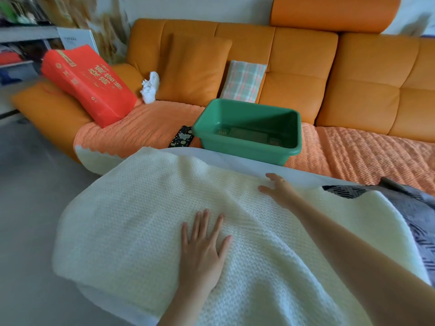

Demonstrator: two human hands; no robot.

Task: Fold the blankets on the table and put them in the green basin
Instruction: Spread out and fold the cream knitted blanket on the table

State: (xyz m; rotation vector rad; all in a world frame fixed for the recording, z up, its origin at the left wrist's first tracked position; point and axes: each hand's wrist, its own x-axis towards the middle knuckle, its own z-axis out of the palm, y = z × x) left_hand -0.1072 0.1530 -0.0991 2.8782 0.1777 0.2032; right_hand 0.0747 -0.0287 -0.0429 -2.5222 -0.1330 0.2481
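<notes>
A cream knitted blanket (141,220) lies spread over the white table (235,158) and drapes off its left side. My left hand (203,245) presses flat on the blanket's middle, fingers straight and spread. Farther away, my right hand (276,188) rests on the blanket near its far edge, fingers extended. A grey patterned blanket (414,208) lies at the right, partly under the cream one. The green basin (249,129) sits empty on the sofa just beyond the table.
The orange sofa (353,78) holds a red bag (89,83), a white crumpled cloth (149,87), a plaid cushion (243,81) and a dark patterned case (181,136) beside the basin. Grey floor (30,184) lies to the left.
</notes>
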